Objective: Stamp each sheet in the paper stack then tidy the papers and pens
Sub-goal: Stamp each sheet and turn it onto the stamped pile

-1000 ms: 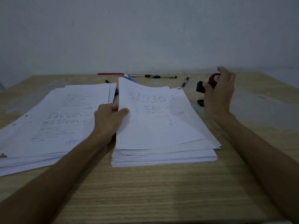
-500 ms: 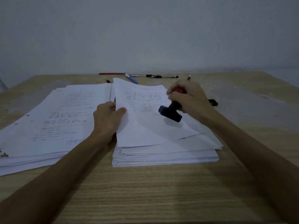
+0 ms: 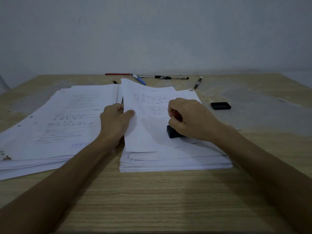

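On the wooden worktop (image 3: 152, 200) lie 2 piles of printed sheets: a spread pile on the left (image 3: 55, 125) and a squarer paper stack (image 3: 175, 159) in the middle. The left hand (image 3: 114, 122) pinches the left edge of the top sheet (image 3: 148, 119) of that stack, thumb on its upper face and fingers curled beneath, so the sheet's left side is lifted and bowed. The right hand (image 3: 190, 120) is curled round the red handle of a stamp (image 3: 173, 130), whose dark block base is pressed against the lower right part of the same sheet. A black ink pad (image 3: 220, 105) rests on the worktop to the right of the stack, apart from it. Along the far edge lie the pens: a red pen (image 3: 118, 74), a blue pen (image 3: 139, 79), a black-capped pen (image 3: 170, 77) and, off to the right, another black pen (image 3: 198, 82) set at a slant.
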